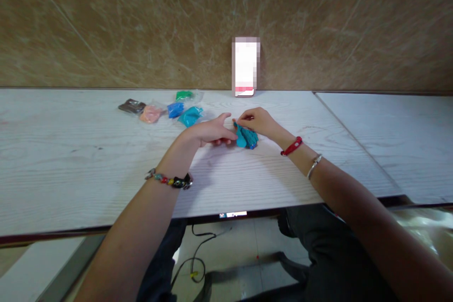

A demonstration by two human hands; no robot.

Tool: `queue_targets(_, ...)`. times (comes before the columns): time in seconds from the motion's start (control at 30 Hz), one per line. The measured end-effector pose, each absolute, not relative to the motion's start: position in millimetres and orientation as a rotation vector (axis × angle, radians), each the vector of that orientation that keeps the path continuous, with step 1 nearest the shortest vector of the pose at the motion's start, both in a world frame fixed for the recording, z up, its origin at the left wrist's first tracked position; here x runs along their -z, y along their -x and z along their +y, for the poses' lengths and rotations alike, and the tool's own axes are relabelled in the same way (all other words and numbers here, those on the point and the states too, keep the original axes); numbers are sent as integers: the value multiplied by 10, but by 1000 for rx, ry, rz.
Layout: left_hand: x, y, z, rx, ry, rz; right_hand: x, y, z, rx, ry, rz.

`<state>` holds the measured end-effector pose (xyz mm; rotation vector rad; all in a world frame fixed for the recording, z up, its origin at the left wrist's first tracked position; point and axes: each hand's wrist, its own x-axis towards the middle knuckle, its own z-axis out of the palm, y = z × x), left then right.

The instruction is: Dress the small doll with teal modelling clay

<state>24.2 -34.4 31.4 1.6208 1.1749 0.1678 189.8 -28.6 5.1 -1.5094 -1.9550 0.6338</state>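
A teal modelling-clay figure (247, 137) sits on the white table, with a smooth flat part on its left, a ridged part on its right and a bit of blue at its lower edge. My right hand (259, 121) pinches the upper edge of this clay between thumb and fingertips. From the other side comes my left hand (214, 130), thumb raised and fingers stretched out apart, the index fingertip at the clay's left edge. Behind that hand lies a clear bag of teal clay (191, 116).
More bagged clay lies at the back left: blue (175, 110), green (184, 95), peach (151, 113) and dark brown (132, 106). A phone (245, 67) with a bright screen leans against the brown marbled wall (318, 23). A dark cable (193, 257) loops on the floor below the table.
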Motion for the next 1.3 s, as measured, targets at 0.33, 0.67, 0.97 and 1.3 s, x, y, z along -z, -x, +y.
queue_targets(0.33, -316, -304, -391, -157, -1637, 1251, -42, -1873, -298, -498, 1577, -2026)
queue_targets(0.67, -344, -338, -430, -163, -1638, 1261, -9, -1880, -275, -477, 1550, -2020)
queue_targets(0.97, -359, -384, -473, -170, -1649, 1293, -21, -1876, -290, -458, 1545, -2036)
queue_targets(1.3, -365, -407, -496, -183, -1656, 1312, -19, -1868, -299, -443, 1557, -2038)
